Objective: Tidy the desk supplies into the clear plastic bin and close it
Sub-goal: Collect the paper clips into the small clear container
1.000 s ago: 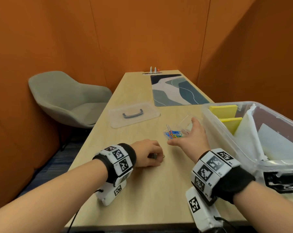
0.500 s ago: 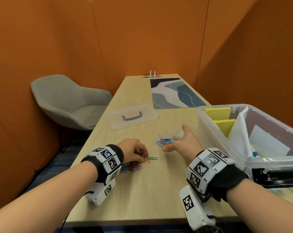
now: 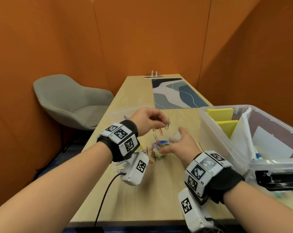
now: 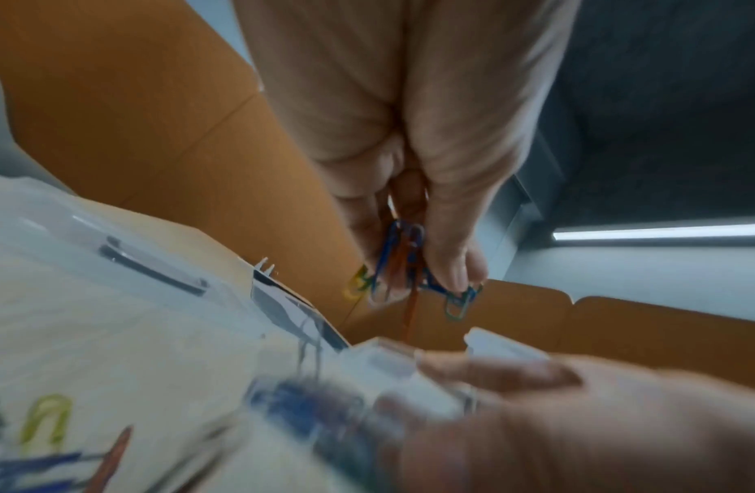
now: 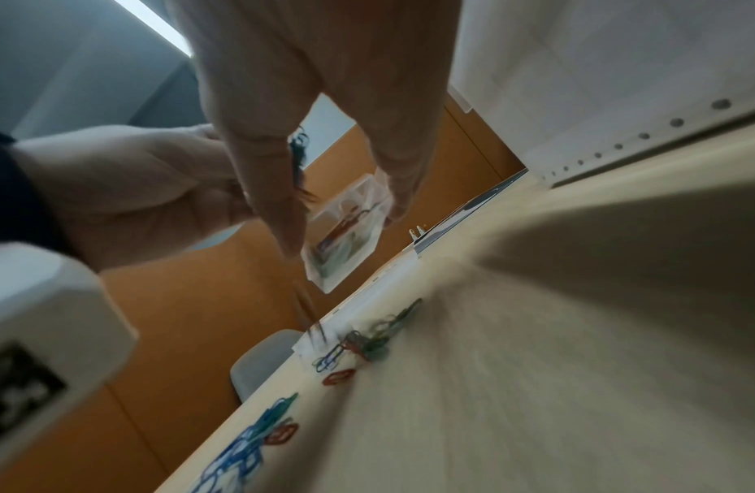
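Several paper clips (image 4: 413, 267) pinched between left hand (image 3: 146, 119) fingers (image 4: 451, 263) above bench (image 3: 155, 190); small clear box (image 5: 346, 233) held in right hand (image 3: 180, 146), fingers half curled.

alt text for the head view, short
Left hand pinches a bunch of coloured paper clips above a small clear box held by the right hand. More clips lie on the wooden desk, beside an open clear bin.

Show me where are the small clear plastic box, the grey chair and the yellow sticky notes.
small clear plastic box (image 5: 346, 230): right wrist view, its side wall.
grey chair (image 3: 70, 105): head view, backrest.
yellow sticky notes (image 3: 219, 113): head view, top pad.
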The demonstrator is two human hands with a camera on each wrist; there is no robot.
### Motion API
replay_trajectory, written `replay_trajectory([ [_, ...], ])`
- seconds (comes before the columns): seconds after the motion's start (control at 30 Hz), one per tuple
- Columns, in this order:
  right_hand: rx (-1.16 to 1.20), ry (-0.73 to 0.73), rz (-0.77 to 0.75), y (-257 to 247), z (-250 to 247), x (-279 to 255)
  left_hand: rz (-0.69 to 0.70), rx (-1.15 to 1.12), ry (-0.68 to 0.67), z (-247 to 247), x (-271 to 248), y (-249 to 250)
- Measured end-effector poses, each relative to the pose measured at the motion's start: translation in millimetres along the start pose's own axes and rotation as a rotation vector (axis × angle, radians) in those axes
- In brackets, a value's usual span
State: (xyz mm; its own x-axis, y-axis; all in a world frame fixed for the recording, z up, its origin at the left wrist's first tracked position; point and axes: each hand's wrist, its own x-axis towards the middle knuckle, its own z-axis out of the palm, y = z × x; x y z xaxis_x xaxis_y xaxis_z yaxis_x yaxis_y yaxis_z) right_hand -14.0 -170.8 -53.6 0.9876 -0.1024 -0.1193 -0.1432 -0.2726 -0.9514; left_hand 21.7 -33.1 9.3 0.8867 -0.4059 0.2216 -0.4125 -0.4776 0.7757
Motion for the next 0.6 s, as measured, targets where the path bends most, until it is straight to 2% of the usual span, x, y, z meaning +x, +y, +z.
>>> replay_trajectory([
  [0.13, -0.014, 0.015, -0.019, -1.7, -1.8, 2.5, -0.007, 0.198, -0.190, 8.8, -7.0, -4.0],
  [0.2, 0.002, 0.018, -0.020, -1.1, -1.9, 2.7, -0.005, 0.266, -0.105, 7.4, -9.6, -10.4],
  [0.27, 0.008, 0.029, -0.026, -1.3, -1.3, 1.4, -0.044, 0.232, 0.006, 5.2, -11.1, -14.4],
  [0.3, 0.003, 0.037, -0.033, -1.4, -0.9, 1.4, -0.085, 0.235, 0.009, 5.5, -11.4, -15.7],
  [0.37, 0.003, 0.042, -0.046, -4.3, 1.2, 1.5, -0.156, 0.305, -0.073, 11.4, -14.9, -15.6],
  [0.5, 0.031, 0.020, -0.062, -8.1, 6.0, 2.5, -0.166, 0.387, -0.253, 29.3, -26.6, -9.2],
  [0.57, 0.035, 0.012, -0.065, -7.7, 5.8, 1.6, -0.123, 0.348, -0.270, 28.6, -27.2, -4.3],
  [0.6, 0.026, 0.012, -0.069, -7.3, 5.5, 1.3, -0.095, 0.333, -0.231, 25.9, -25.2, -2.5],
])
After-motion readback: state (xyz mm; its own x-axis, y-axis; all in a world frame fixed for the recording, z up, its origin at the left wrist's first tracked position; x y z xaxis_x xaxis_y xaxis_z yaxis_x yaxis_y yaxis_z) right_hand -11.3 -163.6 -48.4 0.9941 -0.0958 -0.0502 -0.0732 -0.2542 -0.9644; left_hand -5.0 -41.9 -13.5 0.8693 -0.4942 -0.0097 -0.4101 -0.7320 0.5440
